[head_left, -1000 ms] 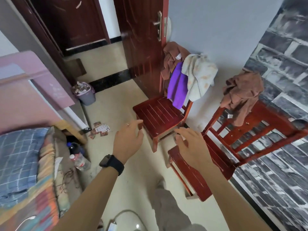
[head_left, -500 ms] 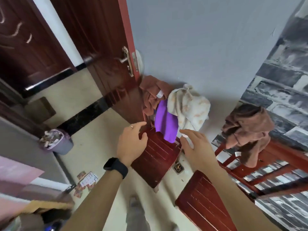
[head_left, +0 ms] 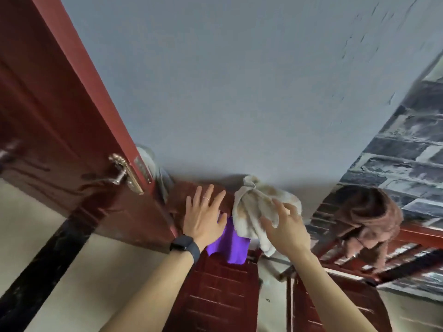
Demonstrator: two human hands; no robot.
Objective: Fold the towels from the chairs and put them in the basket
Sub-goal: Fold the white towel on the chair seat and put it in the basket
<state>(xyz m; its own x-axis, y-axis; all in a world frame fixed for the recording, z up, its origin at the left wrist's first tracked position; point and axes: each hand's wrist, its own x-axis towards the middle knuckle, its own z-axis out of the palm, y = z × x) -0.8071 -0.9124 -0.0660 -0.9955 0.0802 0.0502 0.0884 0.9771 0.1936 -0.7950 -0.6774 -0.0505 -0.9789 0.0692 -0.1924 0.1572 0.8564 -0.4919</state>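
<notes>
Hands apart, both splayed: left hand (head_left: pixel 203 219) on brown towel (head_left: pixel 178 200), right hand (head_left: pixel 285 226) seemingly brushing cream towel (head_left: pixel 251 207); hasty tug could drag purple towel (head_left: pixel 230 245) down.

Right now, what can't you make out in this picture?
All from the head view:
- Basket: outside the frame.
- Brown towel by the door: mostly behind the left hand.
- Purple towel: top hidden by the left hand and the cream towel.
- Right hand: blur hides whether it grips the cream towel.
- Far brown towel: blurred, folds unreadable.
</notes>
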